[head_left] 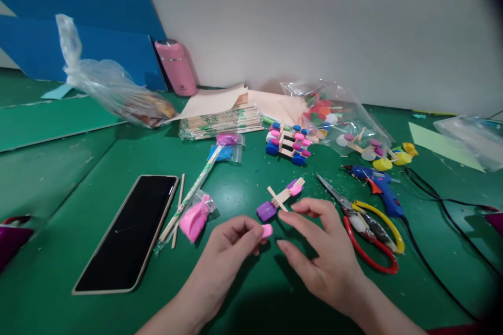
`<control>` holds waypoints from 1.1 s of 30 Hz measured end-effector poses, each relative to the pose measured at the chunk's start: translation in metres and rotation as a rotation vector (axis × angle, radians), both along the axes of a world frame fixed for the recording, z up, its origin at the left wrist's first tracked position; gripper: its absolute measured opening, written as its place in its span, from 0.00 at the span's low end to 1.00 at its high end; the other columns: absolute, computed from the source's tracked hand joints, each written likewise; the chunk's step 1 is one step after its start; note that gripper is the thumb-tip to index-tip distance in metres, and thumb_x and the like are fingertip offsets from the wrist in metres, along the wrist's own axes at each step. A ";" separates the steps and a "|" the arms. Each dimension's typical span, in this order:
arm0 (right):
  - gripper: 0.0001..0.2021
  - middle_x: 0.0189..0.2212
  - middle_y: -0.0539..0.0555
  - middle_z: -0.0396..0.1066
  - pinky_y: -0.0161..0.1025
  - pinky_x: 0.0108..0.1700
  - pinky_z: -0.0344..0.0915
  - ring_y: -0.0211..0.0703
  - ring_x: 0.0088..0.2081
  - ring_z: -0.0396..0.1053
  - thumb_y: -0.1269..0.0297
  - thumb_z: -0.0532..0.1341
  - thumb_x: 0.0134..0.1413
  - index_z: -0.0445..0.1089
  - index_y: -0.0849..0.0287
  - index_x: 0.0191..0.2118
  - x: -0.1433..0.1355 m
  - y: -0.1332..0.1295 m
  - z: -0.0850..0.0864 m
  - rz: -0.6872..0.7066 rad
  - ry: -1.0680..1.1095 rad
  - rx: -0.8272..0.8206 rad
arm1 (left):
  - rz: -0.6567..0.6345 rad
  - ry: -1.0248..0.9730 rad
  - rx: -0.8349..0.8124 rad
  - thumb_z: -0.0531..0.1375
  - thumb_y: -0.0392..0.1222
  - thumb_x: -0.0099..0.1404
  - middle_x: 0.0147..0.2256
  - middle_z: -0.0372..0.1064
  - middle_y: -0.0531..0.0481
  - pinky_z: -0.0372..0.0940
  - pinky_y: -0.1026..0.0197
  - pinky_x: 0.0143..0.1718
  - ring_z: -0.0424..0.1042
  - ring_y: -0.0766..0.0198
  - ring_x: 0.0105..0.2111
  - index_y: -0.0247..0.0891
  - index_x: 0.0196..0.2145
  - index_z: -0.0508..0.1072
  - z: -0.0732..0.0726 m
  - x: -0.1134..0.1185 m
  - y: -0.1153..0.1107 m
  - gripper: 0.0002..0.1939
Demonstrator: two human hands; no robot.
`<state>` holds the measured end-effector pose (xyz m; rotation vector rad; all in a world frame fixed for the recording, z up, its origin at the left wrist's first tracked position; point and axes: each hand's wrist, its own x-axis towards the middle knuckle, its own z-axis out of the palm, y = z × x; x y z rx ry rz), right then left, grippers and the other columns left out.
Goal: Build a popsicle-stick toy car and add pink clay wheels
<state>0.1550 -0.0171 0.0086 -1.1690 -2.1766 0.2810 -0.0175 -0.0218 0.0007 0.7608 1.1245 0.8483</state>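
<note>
Between the thumb and fingers of my left hand (231,251) is a small pink clay piece (267,231). My right hand (324,251) is just to the right, thumb and fingers apart, holding nothing. Its index fingertip is close to the lower end of a crossed wooden stick model (282,198) lying on the table, which has purple clay (266,211) at one end and pink and purple clay at the other. Left of my left hand lies a packet of pink clay (195,218).
A phone (129,233) lies at the left. Scissors (371,235) and a blue glue gun (375,186) with a black cable are at the right. Farther back are bundled sticks (222,123), small clay-wheeled models (288,144), plastic bags and a pink bottle (176,68).
</note>
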 end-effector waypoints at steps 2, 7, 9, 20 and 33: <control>0.15 0.46 0.58 0.60 0.49 0.46 0.60 0.51 0.48 0.59 0.63 0.59 0.49 0.67 0.55 0.45 -0.003 0.005 0.006 0.073 -0.067 -0.003 | -0.023 0.034 0.025 0.59 0.45 0.56 0.22 0.61 0.55 0.54 0.65 0.28 0.57 0.69 0.25 0.35 0.24 0.70 0.003 0.002 -0.001 0.10; 0.08 0.49 0.54 0.58 0.49 0.50 0.55 0.50 0.50 0.56 0.63 0.59 0.51 0.71 0.53 0.37 -0.006 0.014 0.015 0.133 -0.099 -0.088 | -0.037 0.009 0.033 0.58 0.44 0.57 0.21 0.60 0.56 0.54 0.65 0.28 0.57 0.69 0.24 0.35 0.23 0.69 0.005 0.002 -0.002 0.10; 0.07 0.49 0.54 0.59 0.49 0.51 0.55 0.49 0.50 0.55 0.64 0.58 0.51 0.72 0.52 0.37 -0.005 0.017 0.016 0.143 -0.099 -0.106 | -0.040 -0.038 0.021 0.56 0.44 0.59 0.21 0.60 0.55 0.54 0.64 0.28 0.58 0.69 0.24 0.35 0.24 0.69 0.004 0.000 -0.001 0.11; 0.16 0.51 0.58 0.59 0.51 0.51 0.57 0.50 0.52 0.56 0.62 0.58 0.52 0.66 0.55 0.48 0.005 0.028 0.013 0.229 -0.154 -0.074 | -0.012 -0.091 -0.059 0.61 0.41 0.55 0.22 0.62 0.55 0.55 0.66 0.27 0.59 0.71 0.23 0.35 0.25 0.70 0.002 0.002 0.009 0.07; 0.08 0.25 0.49 0.64 0.32 0.27 0.64 0.35 0.25 0.64 0.72 0.55 0.51 0.63 0.58 0.39 -0.003 -0.013 -0.023 -0.180 0.331 -0.278 | 0.082 0.488 0.259 0.59 0.43 0.55 0.22 0.65 0.54 0.56 0.65 0.24 0.61 0.67 0.23 0.37 0.25 0.71 -0.002 0.001 0.028 0.07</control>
